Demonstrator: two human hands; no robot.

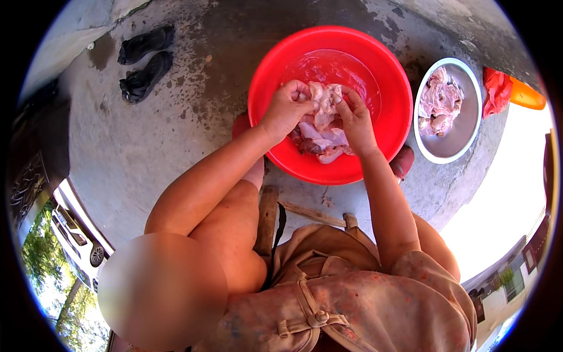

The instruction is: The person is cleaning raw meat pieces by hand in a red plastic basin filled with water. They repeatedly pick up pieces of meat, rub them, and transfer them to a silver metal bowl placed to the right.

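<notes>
Over a red plastic basin (387, 145), both hands hold one piece of pale raw meat (324, 99), which looks like poultry. My left hand (288, 108) pinches its left side between thumb and fingers. On its right side, my right hand (355, 116) grips it the same way. More raw meat pieces (325, 141), pinkish with darker parts, lie in the near half of the basin, partly under the hands. Shallow reddish water (334, 66) shows in the far half. To the right, a metal bowl (462, 132) holds more pale raw meat (440, 103).
A red plastic bag (497, 92) and an orange object (528, 94) lie right of the metal bowl. Black shoes (147, 77) stand on the wet concrete floor at the upper left. My feet flank the basin, and a wooden stool's frame (266, 215) shows below it.
</notes>
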